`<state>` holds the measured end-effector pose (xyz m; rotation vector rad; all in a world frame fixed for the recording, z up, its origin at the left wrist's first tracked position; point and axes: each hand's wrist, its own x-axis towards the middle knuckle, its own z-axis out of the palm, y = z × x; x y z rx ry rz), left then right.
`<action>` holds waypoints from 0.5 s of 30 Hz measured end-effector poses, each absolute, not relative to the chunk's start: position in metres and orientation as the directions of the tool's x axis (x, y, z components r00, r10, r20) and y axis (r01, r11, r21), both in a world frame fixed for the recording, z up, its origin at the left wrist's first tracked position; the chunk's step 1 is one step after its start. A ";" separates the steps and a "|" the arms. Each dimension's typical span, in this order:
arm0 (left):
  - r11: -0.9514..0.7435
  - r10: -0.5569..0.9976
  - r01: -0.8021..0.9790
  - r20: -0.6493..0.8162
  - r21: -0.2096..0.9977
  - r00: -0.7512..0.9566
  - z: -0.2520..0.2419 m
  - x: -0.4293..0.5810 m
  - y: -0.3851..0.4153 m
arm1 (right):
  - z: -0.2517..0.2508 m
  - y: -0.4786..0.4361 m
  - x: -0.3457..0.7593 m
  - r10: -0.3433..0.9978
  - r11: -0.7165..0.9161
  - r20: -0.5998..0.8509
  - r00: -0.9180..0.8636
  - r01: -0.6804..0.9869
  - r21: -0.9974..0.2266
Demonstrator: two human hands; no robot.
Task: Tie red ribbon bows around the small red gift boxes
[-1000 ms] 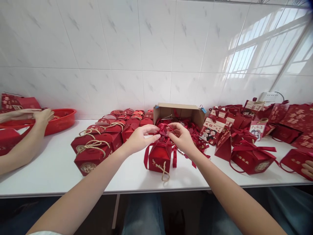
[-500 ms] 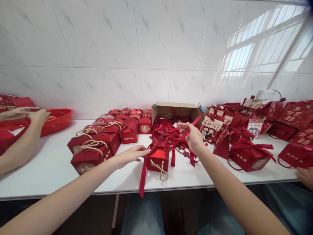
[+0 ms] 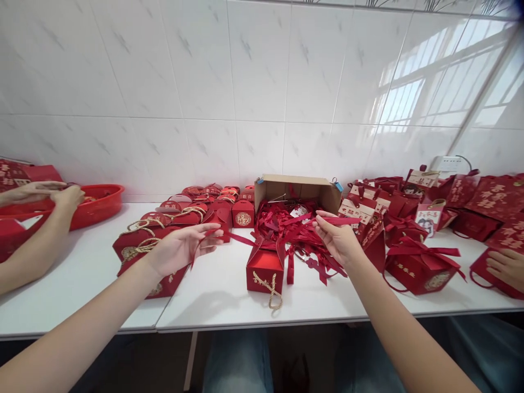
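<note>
The ribbon point(image 3: 241, 238) is satiny cloth, the box point(image 3: 264, 261) near the front edge of the bench point(image 3: 319, 303) smooth card, its cord point(image 3: 272, 284) rough and twisted; matt cardboard carton point(image 3: 321, 191), glossy plastic basin point(image 3: 102, 208), gleaming tiles point(image 3: 262, 71)!

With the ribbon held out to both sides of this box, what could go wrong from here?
An uneven tug by the left hand or right hand on the ribbon might drag or tip the box, since neither hand steadies it. The ribbon's right stretch runs close to the loose ribbons and could tangle. The left hand is near the boxes with rope handles and might nudge one.
</note>
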<state>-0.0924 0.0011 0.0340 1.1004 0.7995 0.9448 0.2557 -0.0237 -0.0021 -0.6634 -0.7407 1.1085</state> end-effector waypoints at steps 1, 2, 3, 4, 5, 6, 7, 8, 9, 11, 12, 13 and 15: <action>0.143 0.914 -0.264 -0.026 0.954 0.404 0.036 -0.092 0.002 | -0.003 -0.025 0.256 0.950 0.299 0.188 0.249 -0.562 -0.771; 0.116 0.911 -0.298 0.018 0.948 0.411 0.036 -0.089 0.003 | -0.005 -0.025 0.256 0.956 0.286 0.184 0.228 -0.590 -0.755; 0.084 0.909 -0.318 0.058 0.944 0.412 0.036 -0.086 0.004 | -0.006 -0.026 0.255 0.962 0.270 0.179 0.206 -0.617 -0.739; 0.050 0.909 -0.326 0.092 0.944 0.406 0.036 -0.081 0.005 | -0.007 -0.025 0.254 0.967 0.254 0.174 0.187 -0.639 -0.726; 0.017 0.911 -0.329 0.121 0.944 0.393 0.035 -0.076 0.005 | -0.008 -0.025 0.253 0.970 0.244 0.172 0.174 -0.648 -0.721; -0.012 0.915 -0.328 0.143 0.945 0.377 0.034 -0.071 0.005 | -0.009 -0.024 0.252 0.970 0.244 0.176 0.169 -0.645 -0.724; -0.041 0.920 -0.328 0.163 0.944 0.356 0.034 -0.066 0.005 | -0.009 -0.023 0.251 0.967 0.253 0.186 0.172 -0.633 -0.732; -0.063 0.927 -0.331 0.179 0.941 0.331 0.034 -0.061 0.005 | -0.009 -0.023 0.250 0.963 0.271 0.200 0.182 -0.618 -0.738; -0.080 0.934 -0.337 0.188 0.938 0.303 0.034 -0.058 0.005 | -0.009 -0.022 0.249 0.957 0.290 0.216 0.193 -0.610 -0.738; -0.091 0.951 -0.357 0.187 0.930 0.246 0.037 -0.052 0.005 | -0.008 -0.022 0.248 0.945 0.326 0.247 0.213 -0.618 -0.715; -0.089 0.958 -0.371 0.182 0.924 0.222 0.038 -0.050 0.006 | -0.008 -0.023 0.247 0.939 0.344 0.261 0.224 -0.625 -0.701; -0.088 0.963 -0.389 0.178 0.917 0.201 0.040 -0.047 0.007 | -0.007 -0.023 0.246 0.932 0.362 0.276 0.234 -0.626 -0.691; -0.100 0.969 -0.423 0.185 0.901 0.163 0.043 -0.042 0.009 | -0.007 -0.026 0.243 0.920 0.392 0.309 0.242 -0.604 -0.694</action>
